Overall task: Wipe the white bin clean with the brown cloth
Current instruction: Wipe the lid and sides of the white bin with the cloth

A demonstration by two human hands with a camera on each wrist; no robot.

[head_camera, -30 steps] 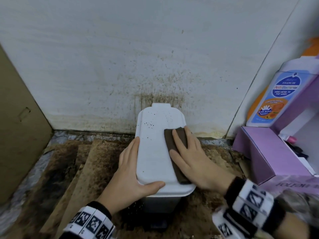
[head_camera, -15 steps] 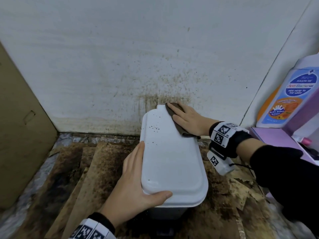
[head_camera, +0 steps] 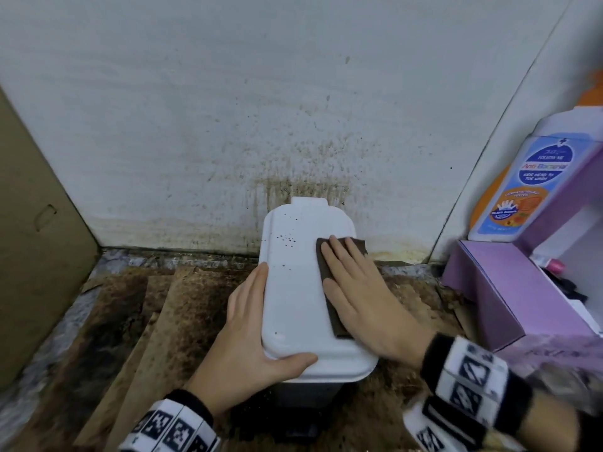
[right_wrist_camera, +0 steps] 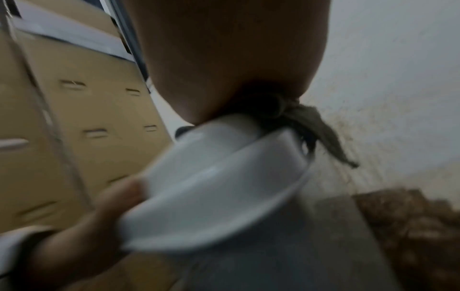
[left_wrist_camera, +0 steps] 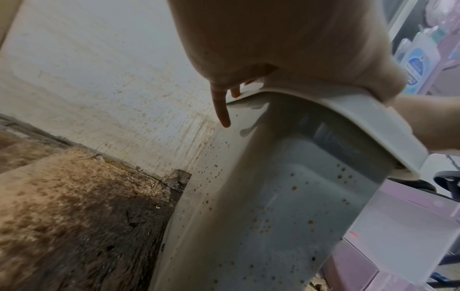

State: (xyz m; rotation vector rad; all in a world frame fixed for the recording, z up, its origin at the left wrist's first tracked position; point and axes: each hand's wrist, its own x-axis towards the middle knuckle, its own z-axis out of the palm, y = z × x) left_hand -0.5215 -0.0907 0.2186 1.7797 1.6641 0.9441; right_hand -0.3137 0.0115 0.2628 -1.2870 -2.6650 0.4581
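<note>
Bottle (head_camera: 535, 187) at 3 o'clock, blue label: "Anti-Bacterial", "KIDS HEAD TO TOE WASH". Orange label patch below it: too blurred to read.

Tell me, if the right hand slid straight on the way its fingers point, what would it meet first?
Probably the stained wall: the right hand, flat on the brown cloth, points past the white bin lid's far edge, though depth is unclear.

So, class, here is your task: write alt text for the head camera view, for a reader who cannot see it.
A right hand presses a brown cloth flat on a white bin lid while the left hand holds the lid's near left corner. Dark specks dot the lid's far left, and the wall behind is stained brown.
</note>
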